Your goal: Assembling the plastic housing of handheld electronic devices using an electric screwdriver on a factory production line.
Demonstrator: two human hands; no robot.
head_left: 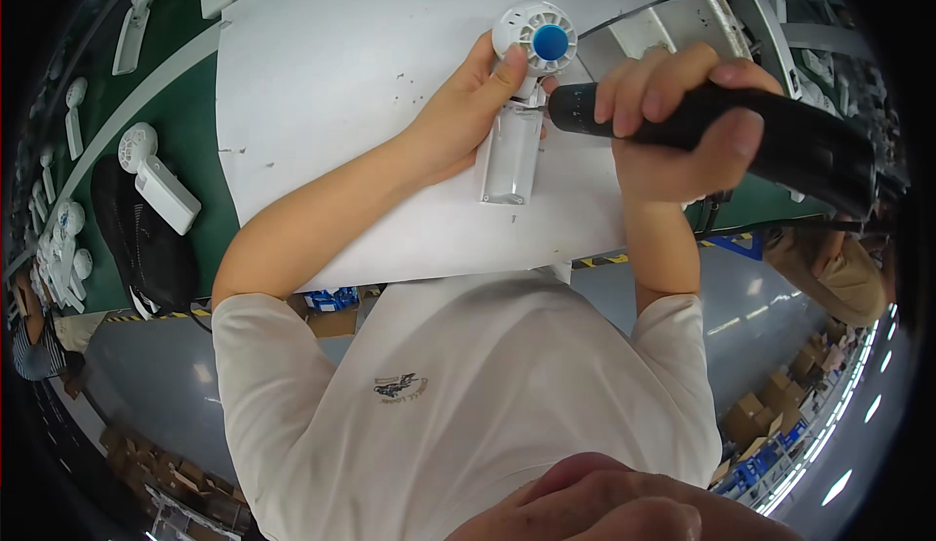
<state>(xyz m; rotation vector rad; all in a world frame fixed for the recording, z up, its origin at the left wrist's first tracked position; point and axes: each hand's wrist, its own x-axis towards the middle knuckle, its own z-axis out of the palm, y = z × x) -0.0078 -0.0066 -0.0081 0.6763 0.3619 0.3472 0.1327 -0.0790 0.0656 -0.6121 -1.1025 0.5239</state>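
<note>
My left hand [468,102] is closed round the neck of a white handheld fan [508,156], its thumb against the round head. That head has a slotted grille with a blue disc in its centre, and the handle points toward me over the white sheet. A black electric screwdriver [770,136] lies in the grip of my right hand [682,122], tilted nearly level. Its thin tip reaches the fan at the joint between head and handle. Whether a screw sits under the tip is too small to tell.
White sheet [322,83] covers the green bench. At the left lie a black pouch [146,239], a white fan [161,180] beside it and several more fans [60,258]. A metal-edged tray [673,29] stands at the far right. Another person [829,268] is at the right.
</note>
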